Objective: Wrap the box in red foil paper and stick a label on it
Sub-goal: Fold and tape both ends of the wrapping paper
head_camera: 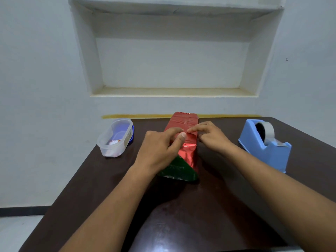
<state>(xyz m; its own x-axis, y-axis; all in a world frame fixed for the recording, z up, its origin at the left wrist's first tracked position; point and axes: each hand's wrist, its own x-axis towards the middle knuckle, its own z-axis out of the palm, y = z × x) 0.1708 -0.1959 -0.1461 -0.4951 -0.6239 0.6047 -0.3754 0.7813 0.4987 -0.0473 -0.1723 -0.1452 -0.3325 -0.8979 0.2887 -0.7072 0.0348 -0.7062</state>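
**Sealing the top seam**

To do this well, I judge the overlap should be kept taut and flat while the seam is rubbed down from the middle outward. The box (183,142), in red foil paper (188,150), lies at table (227,206) centre. The left hand (160,148), from 7 o'clock, presses with extended forefinger and thumb; the right hand (211,137), from 4 o'clock, presses fingertips beside it. Neither grips anything. The tape dispenser (265,142) stands at 3 o'clock.

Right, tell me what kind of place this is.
Probably a plain room in a home, set up as a small wrapping spot: a dark table against a whitewashed wall with a built-in niche, a tape dispenser, and a plastic tub.
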